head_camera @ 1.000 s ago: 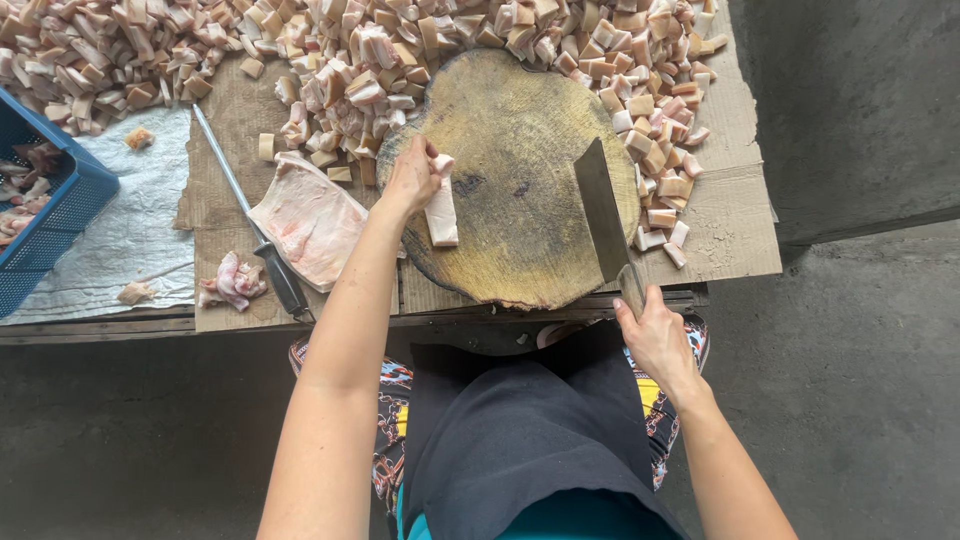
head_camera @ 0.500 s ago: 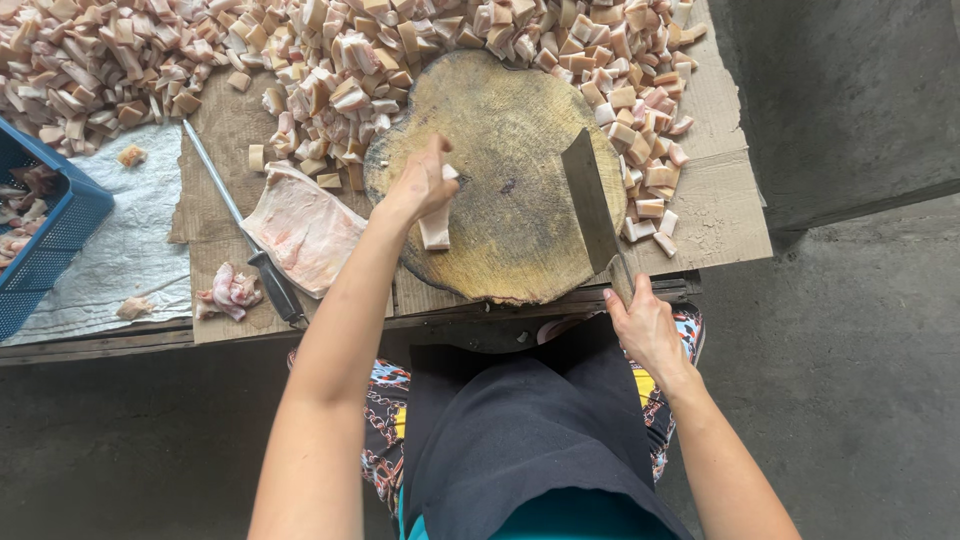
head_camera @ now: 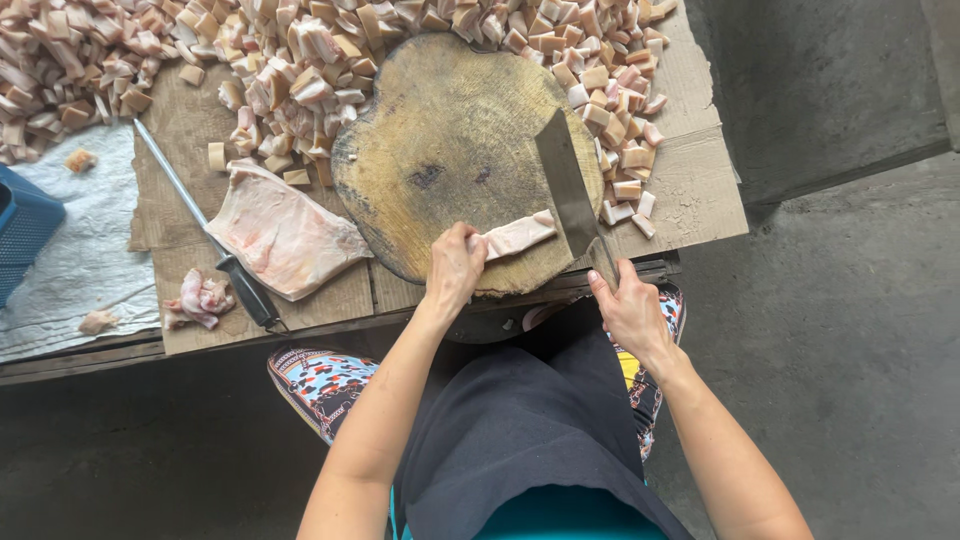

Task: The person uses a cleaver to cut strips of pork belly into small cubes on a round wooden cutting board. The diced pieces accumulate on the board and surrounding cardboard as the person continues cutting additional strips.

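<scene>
Covering the table (head_camera: 700, 190), cardboard; grey concrete floor; fingers clamp meat strip (head_camera: 518, 235) and cleaver (head_camera: 568, 190).

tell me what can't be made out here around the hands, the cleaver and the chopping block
- Cleaver handle, head view: covered by the right hand.
- Left hand fingers: curled over the meat strip, so that end is hidden.
- Blue crate: cut off by the left edge.
- Round chopping block near rim: partly behind the left hand.
- Heap of cut pieces: runs past the top edge.
</scene>
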